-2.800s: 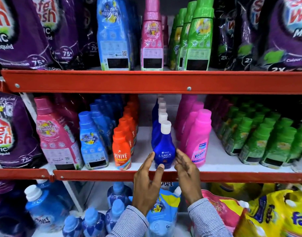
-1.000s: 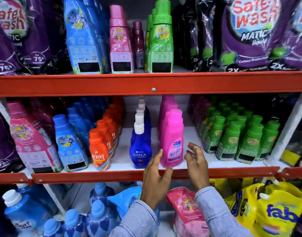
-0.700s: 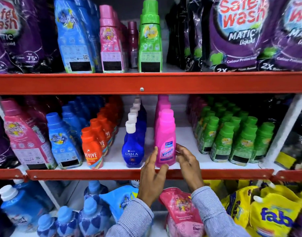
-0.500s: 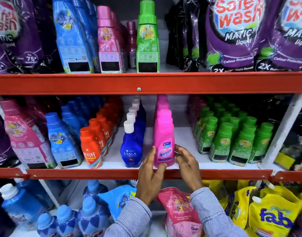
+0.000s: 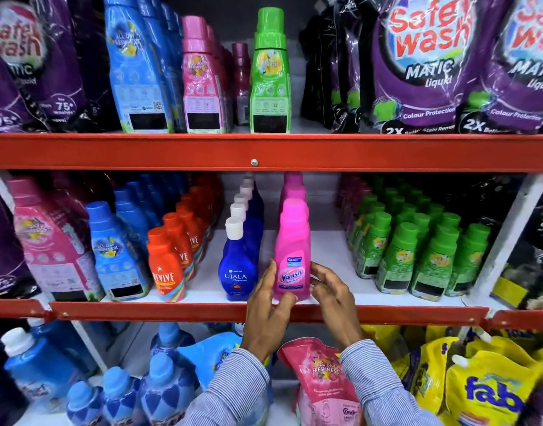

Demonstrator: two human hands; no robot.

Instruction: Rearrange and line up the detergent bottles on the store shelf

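The front pink Vanish bottle (image 5: 292, 241) stands upright at the front of the middle shelf (image 5: 141, 312), heading a row of pink bottles. My left hand (image 5: 265, 315) presses its left side, thumb across the base. My right hand (image 5: 331, 299) touches its right side with curled fingers, so the bottle is held between both hands. Just to its left a row of blue Ujala bottles (image 5: 238, 265) with white caps runs straight back. Orange Revive bottles (image 5: 165, 265) line up further left.
Green bottles (image 5: 399, 256) stand in several rows to the right, with bare white shelf between them and the pink row. Blue (image 5: 116, 256) and pink (image 5: 48, 247) freshener bottles fill the left. Purple pouches (image 5: 424, 72) sit above and yellow pouches (image 5: 485, 392) below.
My hands left the front Ujala bottle and moved right to the pink Vanish bottle, closing in on both its sides. The bottle now stands at the shelf's front, closer to the Ujala row.
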